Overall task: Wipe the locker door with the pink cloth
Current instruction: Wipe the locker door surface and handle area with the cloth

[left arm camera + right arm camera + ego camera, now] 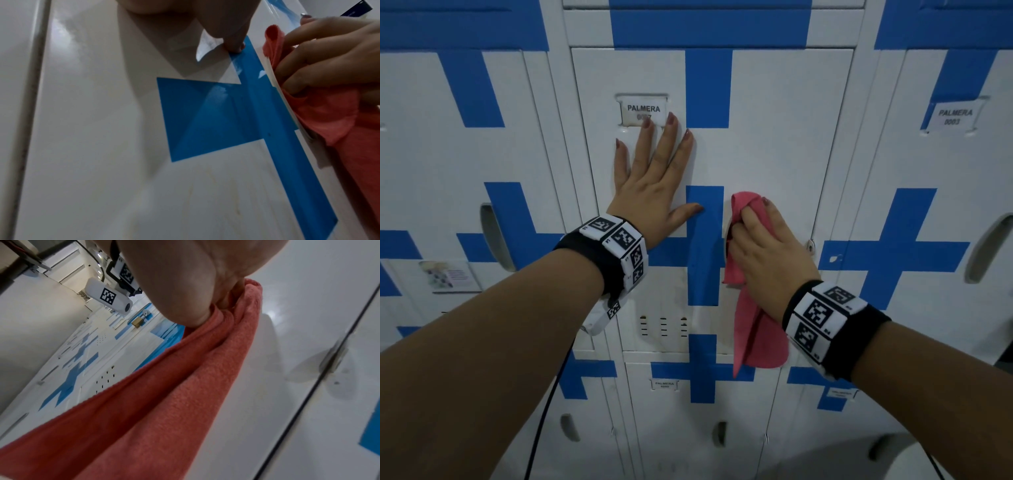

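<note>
Right wrist view alone shows a brass padlock (138, 321) at 10 o'clock. Right hand (763, 253) bunches the nappy pink cloth (751, 318) against the glossy locker door (774, 144); left hand (650, 181) lies flat, fingers spread.

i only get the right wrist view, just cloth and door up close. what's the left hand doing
Observer: The left hand lies flat on the locker door, fingers spread, just below the name label.
Operator: where on the door is my cloth
Observer: The right hand holds the pink cloth bunched at the handle recess, beside the blue stripe; the rest hangs down.
Operator: are the hands touching
Observer: No. The left thumb tip rests on the stripe's edge, apart from the cloth.
</note>
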The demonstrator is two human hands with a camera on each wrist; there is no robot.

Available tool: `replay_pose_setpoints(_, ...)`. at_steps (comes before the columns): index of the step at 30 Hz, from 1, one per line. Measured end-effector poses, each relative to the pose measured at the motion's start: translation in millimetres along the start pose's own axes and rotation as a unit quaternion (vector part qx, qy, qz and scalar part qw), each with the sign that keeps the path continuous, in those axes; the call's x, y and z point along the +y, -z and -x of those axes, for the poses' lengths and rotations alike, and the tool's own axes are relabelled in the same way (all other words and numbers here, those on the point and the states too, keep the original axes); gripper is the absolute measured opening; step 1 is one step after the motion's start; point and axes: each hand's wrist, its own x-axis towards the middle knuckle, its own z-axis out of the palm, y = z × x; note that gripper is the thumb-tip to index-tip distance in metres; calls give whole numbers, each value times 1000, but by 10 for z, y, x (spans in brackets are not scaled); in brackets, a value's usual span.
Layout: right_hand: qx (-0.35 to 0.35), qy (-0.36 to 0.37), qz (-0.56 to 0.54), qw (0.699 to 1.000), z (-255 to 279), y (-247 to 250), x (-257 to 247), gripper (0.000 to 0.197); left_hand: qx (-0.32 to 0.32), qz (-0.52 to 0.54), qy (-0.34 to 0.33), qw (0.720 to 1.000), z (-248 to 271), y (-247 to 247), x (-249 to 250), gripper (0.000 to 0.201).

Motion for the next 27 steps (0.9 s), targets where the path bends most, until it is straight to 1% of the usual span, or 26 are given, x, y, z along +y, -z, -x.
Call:
replay_pose_setpoints(2, -3, 8, -3, 1000, 30, -7, -18, 56, 2, 0, 0, 1000, 2, -2, 1, 90)
replay_pose_setpoints(5, -29, 34, -7, 999, 80, -67, -107, 58, 1, 0, -1, 1000, 1, 7, -4, 89)
replay_pose_setpoints(7, -37, 34, -11, 999, 84, -102, -151, 59, -1, -1, -1, 1000, -1, 5, -9, 90)
replay_pose_setpoints(12, -34, 25, -84, 996, 102, -114, -225, 53, -2, -2, -1, 1000, 5, 10, 3, 89)
replay_pose_setpoints(18, -17, -21, -158, 987, 137, -177, -331, 57, -7, -1, -1, 1000, 2, 20, 1, 90)
replay_pose_setpoints(23, 49, -88, -285, 953, 197, -356, -509, 56, -8, -1, 2, 1000, 1, 12, 0, 91)
replay_pose_setpoints(25, 70, -112, -310, 941, 205, -392, -598, 56, -9, -1, 3, 1000, 1, 12, 0, 91)
replay_pose_setpoints(27, 81, -127, -322, 935, 192, -415, -662, 62, -10, -3, 3, 1000, 0, 13, 0, 90)
